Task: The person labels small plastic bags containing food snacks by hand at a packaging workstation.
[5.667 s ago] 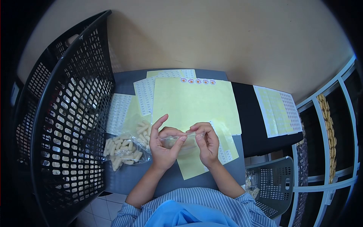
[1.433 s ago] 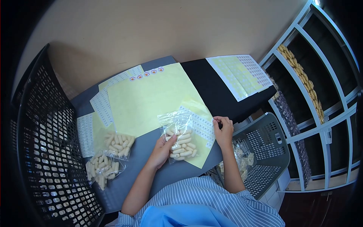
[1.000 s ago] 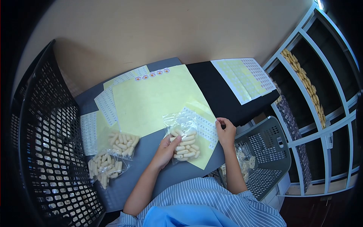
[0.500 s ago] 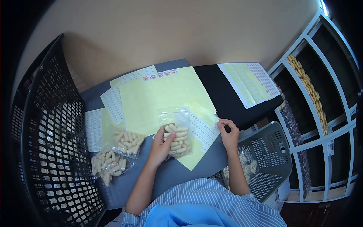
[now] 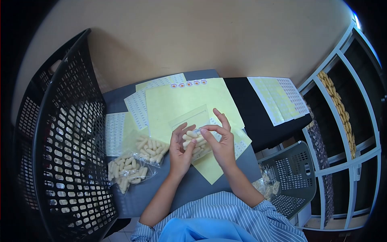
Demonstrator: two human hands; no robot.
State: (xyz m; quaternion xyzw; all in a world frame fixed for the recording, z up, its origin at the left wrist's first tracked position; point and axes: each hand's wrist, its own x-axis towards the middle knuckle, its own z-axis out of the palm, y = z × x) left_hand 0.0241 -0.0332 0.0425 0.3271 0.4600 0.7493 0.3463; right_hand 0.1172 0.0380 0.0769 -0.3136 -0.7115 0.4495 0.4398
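My left hand (image 5: 181, 155) is closed around a clear zip bag (image 5: 192, 117) filled with pale, capsule-shaped pieces, thumb across its front. The bag tilts above the yellow sheets, its upper part unfilled. My right hand (image 5: 224, 149) meets the bag's front from the right, thumb and index finger pinched at a small whitish label (image 5: 197, 131), partly hidden by the fingers. Its other fingers stretch upward. Under the hands lies a sheet of small printed labels (image 5: 240, 148) on yellow backing. Two more filled bags, an upper one (image 5: 150, 148) and a lower one (image 5: 128, 171), lie to the left.
A large yellow sheet (image 5: 173, 103) with several round stickers along its top covers the grey table (image 5: 161, 191). A tall dark basket (image 5: 72, 141) stands left. Another basket (image 5: 296, 177) with bagged goods sits low at right, beside a metal-framed rack (image 5: 342, 165). More label sheets (image 5: 278, 99) lie on black cloth.
My right hand has moved left from the label sheet's edge to the front of the bag. My left hand has tilted the bag, and the view has shifted slightly.
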